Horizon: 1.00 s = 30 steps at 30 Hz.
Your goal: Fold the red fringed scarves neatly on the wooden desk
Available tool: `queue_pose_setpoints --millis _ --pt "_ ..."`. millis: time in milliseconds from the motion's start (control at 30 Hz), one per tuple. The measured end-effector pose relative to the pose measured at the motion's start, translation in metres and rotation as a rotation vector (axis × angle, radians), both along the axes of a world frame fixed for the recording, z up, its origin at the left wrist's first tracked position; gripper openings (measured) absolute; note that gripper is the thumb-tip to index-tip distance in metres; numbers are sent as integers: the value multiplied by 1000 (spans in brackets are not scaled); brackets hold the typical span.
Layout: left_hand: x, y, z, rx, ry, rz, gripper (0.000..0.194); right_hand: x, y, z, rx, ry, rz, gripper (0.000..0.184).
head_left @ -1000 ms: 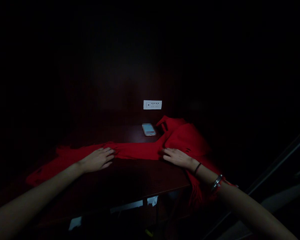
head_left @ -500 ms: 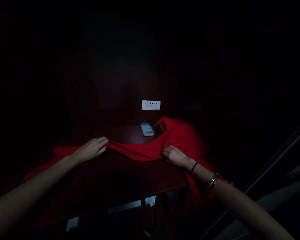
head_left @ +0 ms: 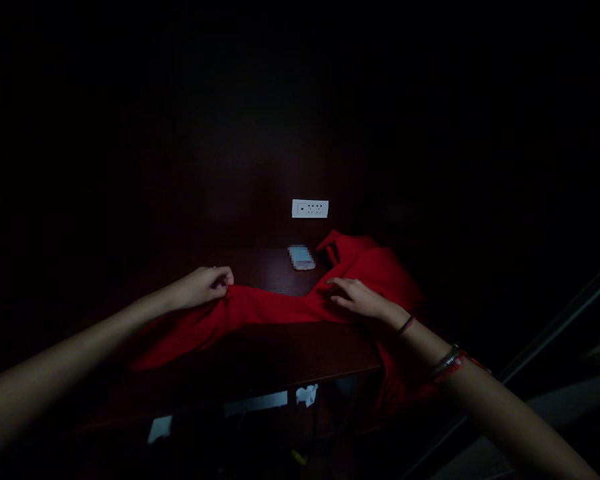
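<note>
Your left hand (head_left: 213, 285) is pinching the edge of the red cloth (head_left: 270, 307) between thumb and fingers, lifting it a little. Your right hand (head_left: 356, 297) has its fingers loosely spread and is not gripping; in this dim light it's hard to say whether they touch the cloth or sit just above it. The cloth runs across the desk (head_left: 320, 350) between your hands, bunches into a heap at the right, and drops over the front edge there. Beyond it, just left of the heap, lies your phone (head_left: 301, 257), below the white socket (head_left: 310, 209). You have a dark band (head_left: 407, 325) around your right wrist.
</note>
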State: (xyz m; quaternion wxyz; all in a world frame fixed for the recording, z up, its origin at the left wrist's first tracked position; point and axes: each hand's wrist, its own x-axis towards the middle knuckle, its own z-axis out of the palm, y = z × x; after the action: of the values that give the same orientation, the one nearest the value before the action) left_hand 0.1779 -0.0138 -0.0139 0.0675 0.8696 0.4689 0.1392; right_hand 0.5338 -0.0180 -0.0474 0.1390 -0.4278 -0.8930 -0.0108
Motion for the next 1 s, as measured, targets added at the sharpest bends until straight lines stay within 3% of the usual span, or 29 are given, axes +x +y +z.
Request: queue_pose_setpoints --millis 100,167,300,367,500,633,767,867,1000 --pt "3 -13 -27 -26 98 -85 19 -23 -10 -13 -24 -116 132 54" --pt "7 -22 -38 14 160 -101 27 -39 -14 -24 27 -215 139 51" --pt "19 -39 -42 124 324 -63 22 -58 -13 -38 146 -293 121 20" --pt "25 -44 -44 184 347 -57 23 -59 -10 -40 163 -248 115 19" --pt "33 -47 -58 235 278 -25 47 -50 -6 -37 176 -101 112 24" --pt "36 -40 -60 267 188 83 44 -37 -2 -23 217 65 95 21" --pt "37 -31 -36 324 24 32 25 -31 1 10 221 248 6 10" --pt "40 -27 -19 358 -66 86 22 -29 5 37 200 309 -49 5" --pt "45 -28 -26 189 31 171 20 -26 15 60 119 268 -36 8"
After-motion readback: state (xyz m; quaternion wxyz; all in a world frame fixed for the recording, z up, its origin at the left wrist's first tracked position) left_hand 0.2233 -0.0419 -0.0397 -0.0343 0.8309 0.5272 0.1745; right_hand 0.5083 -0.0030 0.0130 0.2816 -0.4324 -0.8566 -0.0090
